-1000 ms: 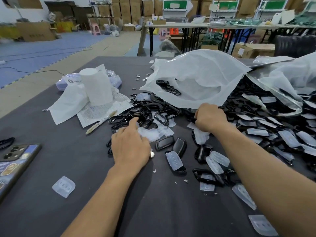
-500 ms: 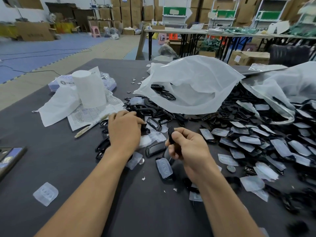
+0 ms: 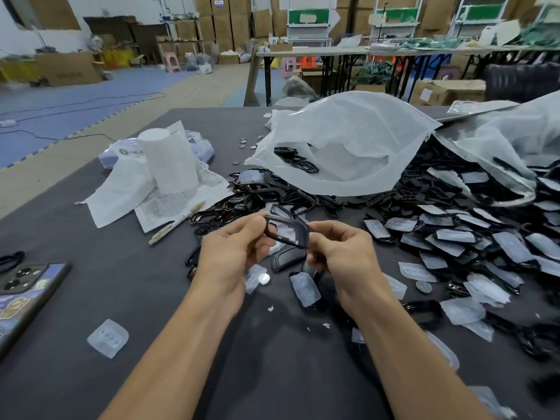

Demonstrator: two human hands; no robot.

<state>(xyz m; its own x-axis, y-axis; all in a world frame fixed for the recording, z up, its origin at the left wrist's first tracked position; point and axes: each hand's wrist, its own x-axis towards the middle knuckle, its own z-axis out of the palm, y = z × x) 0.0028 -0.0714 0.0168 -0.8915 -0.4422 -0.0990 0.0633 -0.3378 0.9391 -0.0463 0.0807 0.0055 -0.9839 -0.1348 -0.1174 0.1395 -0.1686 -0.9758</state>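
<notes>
A dark grey table [image 3: 127, 283] bears a heap of black frames [image 3: 239, 204], clear pads [image 3: 107, 338], a white bag [image 3: 348, 140] — and a phone [image 3: 27, 286].

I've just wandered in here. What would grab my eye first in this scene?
Dead centre, the left hand and right hand pinch a black plastic frame between them above the dark table. To the right sprawls a heap of black parts and clear pads. Just beyond the hands a big white bag lies open, with a few black frames in its mouth.
</notes>
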